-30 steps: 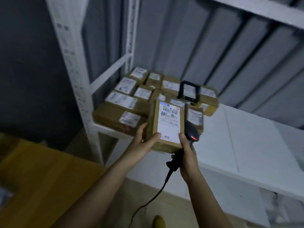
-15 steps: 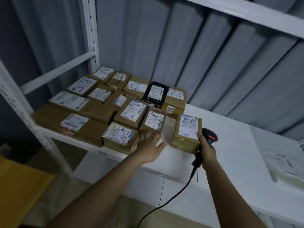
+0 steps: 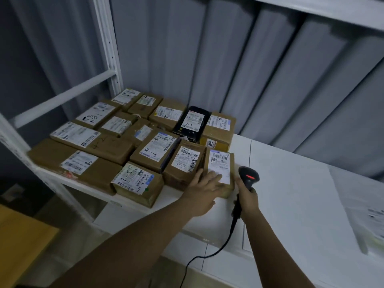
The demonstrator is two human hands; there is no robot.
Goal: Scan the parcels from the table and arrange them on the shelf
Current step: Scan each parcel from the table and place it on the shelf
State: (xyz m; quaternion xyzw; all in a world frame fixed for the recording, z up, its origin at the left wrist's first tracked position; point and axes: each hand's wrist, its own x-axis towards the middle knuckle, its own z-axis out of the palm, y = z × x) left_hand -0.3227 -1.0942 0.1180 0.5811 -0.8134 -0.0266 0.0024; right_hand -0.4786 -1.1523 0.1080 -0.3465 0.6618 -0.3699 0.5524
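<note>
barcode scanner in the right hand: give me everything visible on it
The barcode scanner is a black, plastic-looking handheld unit with a rounded head and a red light glowing on top. The right hand grips its handle, holding it roughly upright above the white shelf, head tilted toward the parcels. A black cable runs from the handle's base down and to the left. It sits just right of the newly placed parcel; whether they touch is unclear.
</note>
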